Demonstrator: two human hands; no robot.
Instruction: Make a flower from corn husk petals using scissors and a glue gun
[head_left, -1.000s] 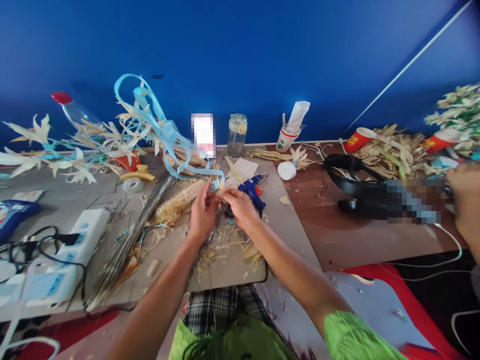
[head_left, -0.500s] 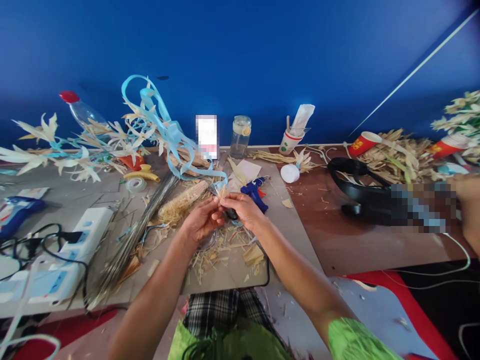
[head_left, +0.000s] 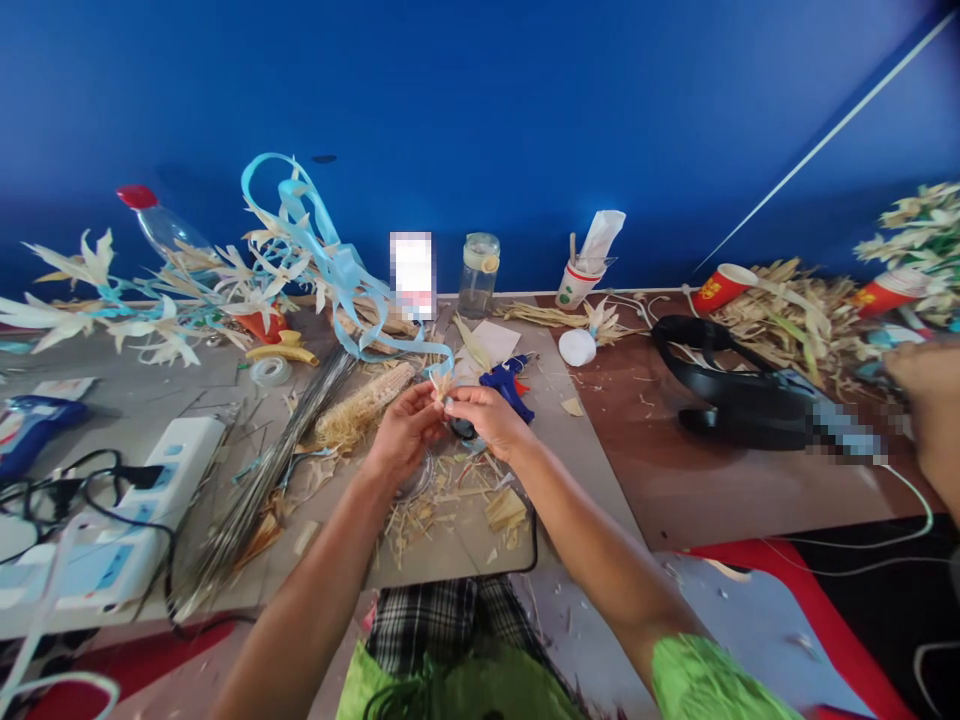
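Between my fingertips is a small pale husk flower (head_left: 443, 384), its petals pointing up. My left hand (head_left: 409, 428) pinches it from the left, with fingers curled. From the right, my right hand (head_left: 486, 415) grips its base between thumb and fingers. A corn cob (head_left: 367, 403) with loose fibres lies just left of my left hand. The blue glue gun (head_left: 508, 385) rests behind my right hand. Light blue ribbon (head_left: 349, 290) loops down close behind the flower. Husk scraps (head_left: 424, 510) are strewn below my hands.
Thin wires (head_left: 281, 470) and a white power strip (head_left: 142, 515) lie to the left. At the back stand a glass bottle (head_left: 478, 283) and a white cup (head_left: 579, 283). Black headgear (head_left: 739, 400) sits on the right, near another person's blurred hand (head_left: 926, 400).
My left fingers have closed up higher around the flower, which is turned a little more upright. At the far right, the other person's hand has shifted slightly.
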